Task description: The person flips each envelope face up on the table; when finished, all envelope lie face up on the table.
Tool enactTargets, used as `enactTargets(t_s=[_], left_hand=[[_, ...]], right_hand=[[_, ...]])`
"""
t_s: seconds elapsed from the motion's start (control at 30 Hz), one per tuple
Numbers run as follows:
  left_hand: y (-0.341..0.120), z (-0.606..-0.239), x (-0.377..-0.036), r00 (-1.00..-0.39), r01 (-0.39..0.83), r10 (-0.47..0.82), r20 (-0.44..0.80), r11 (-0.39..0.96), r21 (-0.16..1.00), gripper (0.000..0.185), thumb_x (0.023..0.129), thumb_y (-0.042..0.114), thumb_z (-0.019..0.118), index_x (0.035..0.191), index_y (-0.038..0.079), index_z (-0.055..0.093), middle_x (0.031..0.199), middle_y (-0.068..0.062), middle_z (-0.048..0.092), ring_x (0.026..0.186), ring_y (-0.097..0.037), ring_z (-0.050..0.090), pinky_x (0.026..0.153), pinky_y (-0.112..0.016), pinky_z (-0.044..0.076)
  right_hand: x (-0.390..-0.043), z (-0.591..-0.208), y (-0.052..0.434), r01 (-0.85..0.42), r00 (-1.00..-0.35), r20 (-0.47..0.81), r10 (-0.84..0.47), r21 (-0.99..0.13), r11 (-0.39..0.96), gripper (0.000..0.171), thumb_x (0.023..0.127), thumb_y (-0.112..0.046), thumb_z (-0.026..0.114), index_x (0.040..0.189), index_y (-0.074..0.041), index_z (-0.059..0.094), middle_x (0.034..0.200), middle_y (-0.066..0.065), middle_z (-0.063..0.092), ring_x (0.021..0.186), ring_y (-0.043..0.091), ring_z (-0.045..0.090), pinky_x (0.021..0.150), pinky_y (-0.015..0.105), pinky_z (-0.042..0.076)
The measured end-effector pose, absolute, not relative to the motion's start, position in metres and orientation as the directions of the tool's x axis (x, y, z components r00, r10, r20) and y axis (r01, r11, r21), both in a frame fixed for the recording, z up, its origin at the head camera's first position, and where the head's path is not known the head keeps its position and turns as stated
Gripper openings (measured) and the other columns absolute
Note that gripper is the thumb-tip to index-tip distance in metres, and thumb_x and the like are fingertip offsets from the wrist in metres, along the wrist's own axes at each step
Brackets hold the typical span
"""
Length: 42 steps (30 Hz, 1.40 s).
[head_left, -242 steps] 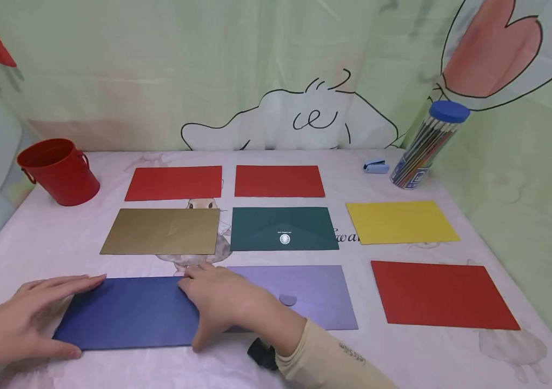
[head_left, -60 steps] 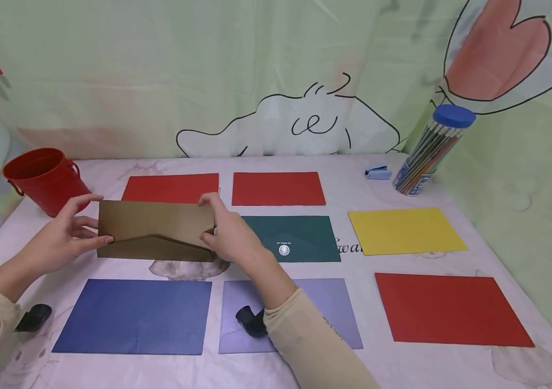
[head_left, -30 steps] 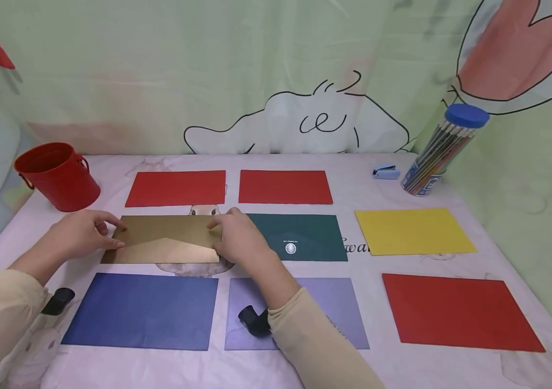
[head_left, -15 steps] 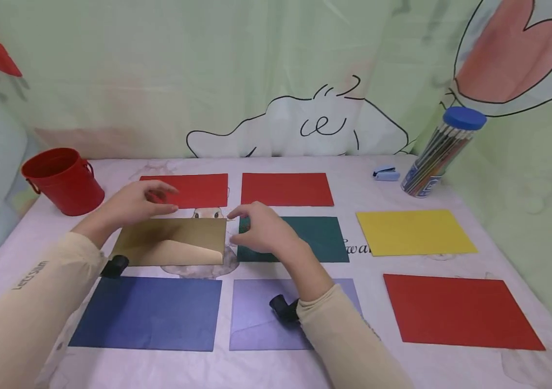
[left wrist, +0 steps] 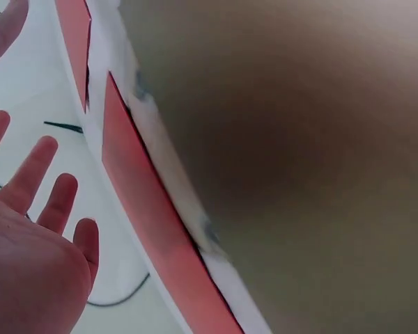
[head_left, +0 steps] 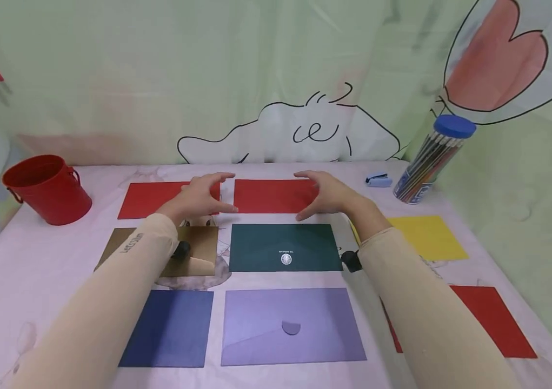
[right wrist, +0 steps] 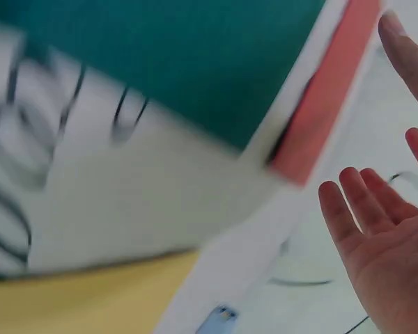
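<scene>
At the back of the table, a red envelope [head_left: 271, 195] lies flat between my two hands in the head view. My left hand [head_left: 203, 195] hovers by its left edge, over the right end of another red envelope [head_left: 144, 201]. The right hand [head_left: 331, 194] is at its right end, thumb and fingers spread apart. Both wrist views show the fingers extended, with nothing held. Just in front lie a gold envelope [head_left: 203, 242], partly hidden by my left sleeve, and a dark green envelope [head_left: 261, 243] with a round white emblem.
Nearer me lie a blue envelope [head_left: 173, 329] and a purple envelope [head_left: 256, 324]. A yellow envelope [head_left: 426, 235] and a third red envelope [head_left: 494, 319], partly under my right sleeve, are at right. Behind stand a red bucket [head_left: 61, 194], blue stapler [head_left: 379, 180] and pencil jar [head_left: 426, 167].
My hands were at the blue envelope, then tilted up the gold one and laid it flat. They have since let go and moved back and right to the middle red envelope.
</scene>
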<state>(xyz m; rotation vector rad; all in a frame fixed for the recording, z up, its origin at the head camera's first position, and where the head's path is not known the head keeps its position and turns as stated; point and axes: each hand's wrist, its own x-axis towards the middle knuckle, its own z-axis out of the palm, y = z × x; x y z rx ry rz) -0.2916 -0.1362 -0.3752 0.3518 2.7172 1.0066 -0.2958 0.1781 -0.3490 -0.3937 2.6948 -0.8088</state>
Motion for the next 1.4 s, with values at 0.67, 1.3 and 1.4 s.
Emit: enactTargets(t_s=[0.67, 1.3, 1.4], left_hand=[[-0.115, -0.385, -0.314, -0.899, 0.253, 0.375, -0.227, 0.866, 0.431, 0.103, 0.072, 0.041, 0.089, 0.158, 0.034, 0.033, 0.150, -0.006, 0.042, 0.136, -0.028, 0.033, 0.110, -0.059, 0.021], [-0.124, -0.379, -0.316, -0.787, 0.593, 0.616, -0.035, 0.770, 0.236, 0.075, 0.098, 0.048, 0.058, 0.162, 0.032, 0.021, 0.123, 0.000, 0.070, 0.083, -0.015, 0.070, 0.113, -0.048, 0.018], [-0.126, -0.380, -0.317, -0.790, 0.601, 0.609, 0.062, 0.752, 0.270, 0.068, 0.103, 0.042, 0.053, 0.162, 0.030, 0.021, 0.118, -0.002, 0.072, 0.066, -0.011, 0.067, 0.113, -0.047, 0.021]], right_hand=[[-0.315, -0.377, 0.211, -0.132, -0.905, -0.304, -0.299, -0.468, 0.874, 0.099, 0.075, -0.022, 0.090, 0.157, -0.015, 0.035, 0.158, 0.016, 0.034, 0.144, 0.038, 0.027, 0.101, 0.053, 0.047], [-0.304, -0.371, 0.227, -0.368, -0.875, -0.202, -0.441, -0.315, 0.875, 0.074, 0.102, -0.042, 0.057, 0.163, -0.029, 0.017, 0.153, 0.017, 0.043, 0.138, 0.043, 0.038, 0.110, 0.066, 0.028], [-0.301, -0.371, 0.231, -0.348, -0.906, -0.099, -0.412, -0.382, 0.856, 0.066, 0.105, -0.042, 0.049, 0.162, -0.033, 0.017, 0.149, 0.016, 0.049, 0.137, 0.042, 0.041, 0.111, 0.064, 0.028]])
